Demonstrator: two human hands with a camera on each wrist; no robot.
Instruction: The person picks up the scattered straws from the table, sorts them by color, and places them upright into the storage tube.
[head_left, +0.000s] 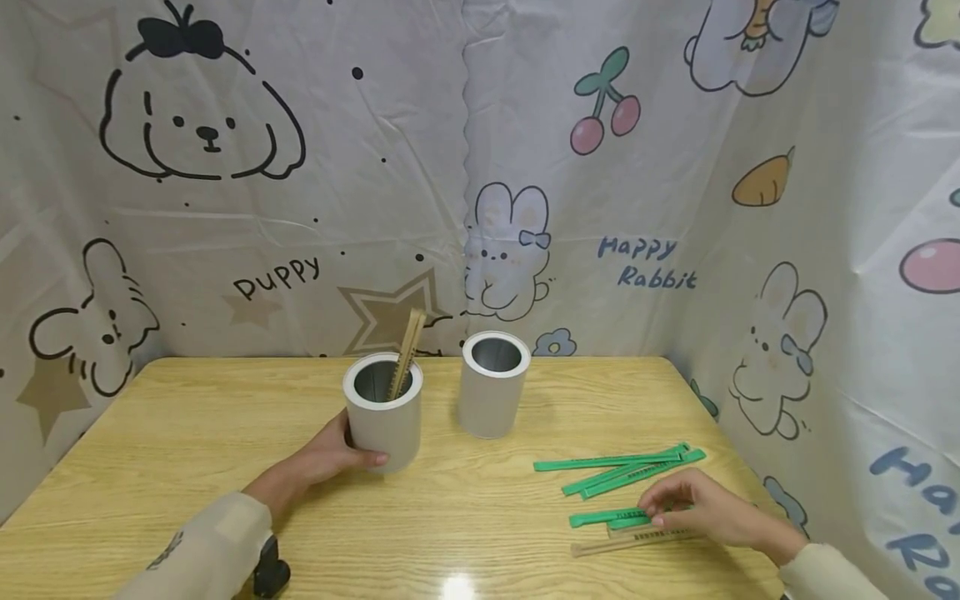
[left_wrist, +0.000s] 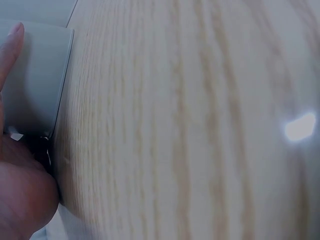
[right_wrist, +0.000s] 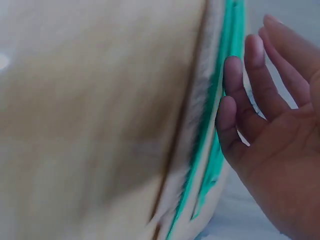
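My left hand [head_left: 318,460] grips the left white canister [head_left: 386,437] low on its side, thumb across the front. Tan printed strips [head_left: 406,354] stand slanted inside it and stick out above the rim. The left wrist view shows the thumb along the canister wall [left_wrist: 37,80]. Over at the right, my right hand [head_left: 701,507] hovers at a small group of narrow green strips [head_left: 596,518] and a tan strip [head_left: 600,547]. In the right wrist view, its spread fingers lie close beside the green strips [right_wrist: 200,150]; whether they touch them I cannot tell.
A second white canister [head_left: 491,404] stands upright behind and to the right of the held one. Several more green strips [head_left: 622,473] lie crossed farther back on the wooden table [head_left: 465,508]. A printed cloth [head_left: 420,167] hangs behind the table and along its sides.
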